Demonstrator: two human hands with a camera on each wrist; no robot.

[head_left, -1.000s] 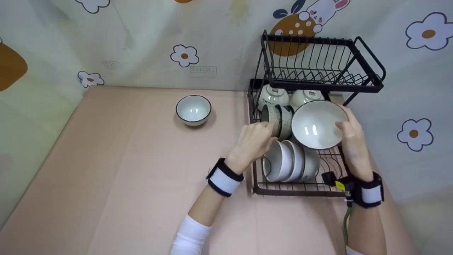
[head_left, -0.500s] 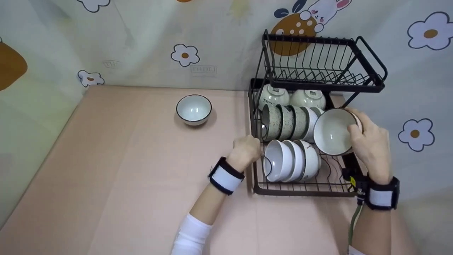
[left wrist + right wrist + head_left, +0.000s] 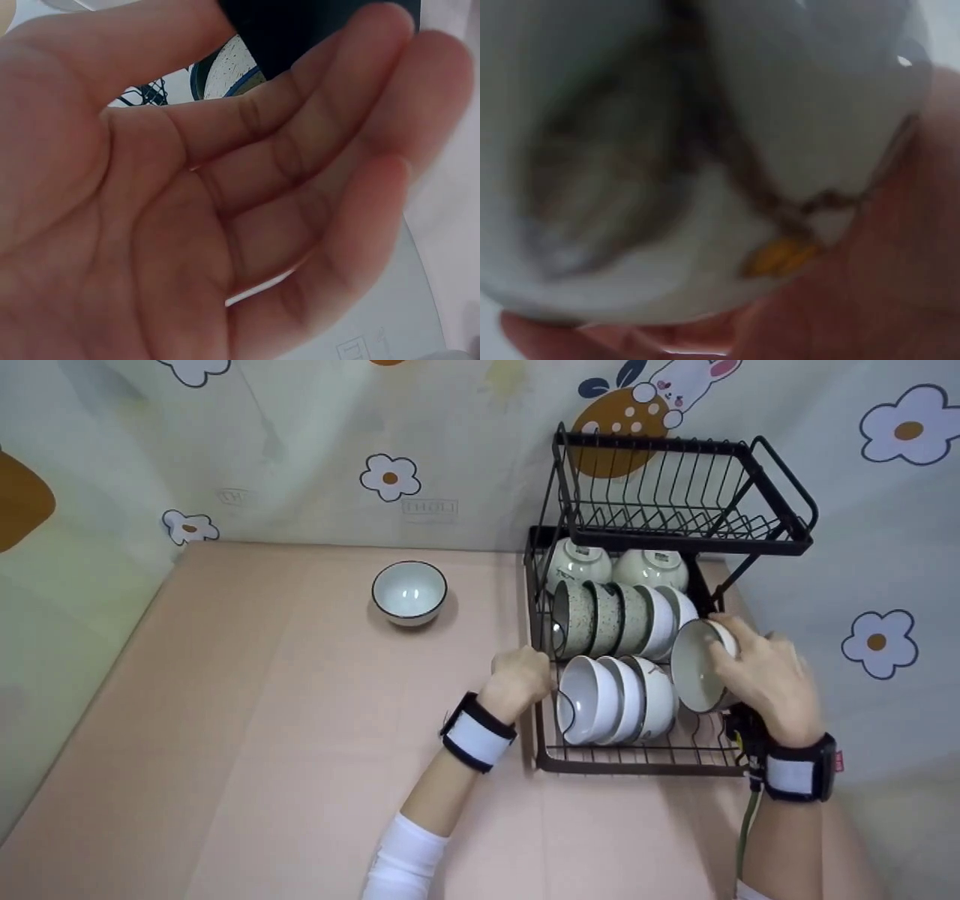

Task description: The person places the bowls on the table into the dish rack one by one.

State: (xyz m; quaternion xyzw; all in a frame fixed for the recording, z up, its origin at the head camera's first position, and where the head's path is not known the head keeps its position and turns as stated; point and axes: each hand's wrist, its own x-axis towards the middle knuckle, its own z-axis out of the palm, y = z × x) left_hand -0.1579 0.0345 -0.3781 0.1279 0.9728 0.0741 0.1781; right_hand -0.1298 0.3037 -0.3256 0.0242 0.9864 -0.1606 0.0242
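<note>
My right hand (image 3: 772,679) grips a white bowl (image 3: 694,667) by its rim, thumb inside and fingers around the outside. The bowl is tilted on its side, its opening facing left, over the lower tier of the black dish rack (image 3: 637,769). In the right wrist view, brown branches and a yellow bud decorate the bowl's outer wall (image 3: 780,172). At the rack's left edge is my left hand (image 3: 521,679); in the left wrist view its fingers (image 3: 270,195) are loosely curled with nothing in the palm. White bowls (image 3: 589,701) stand on edge in the front row.
Behind them is a row of speckled and white bowls (image 3: 574,619) on edge, with two upturned bowls (image 3: 581,562) further back. The rack's upper tier (image 3: 682,542) overhangs the rear. A single dark-rimmed bowl (image 3: 410,591) stands upright on the table (image 3: 300,697), left of the rack.
My left hand has drawn back from the speckled bowls to the rack's left edge. The bowl in my right hand has moved toward the front and turned from facing up onto its side.
</note>
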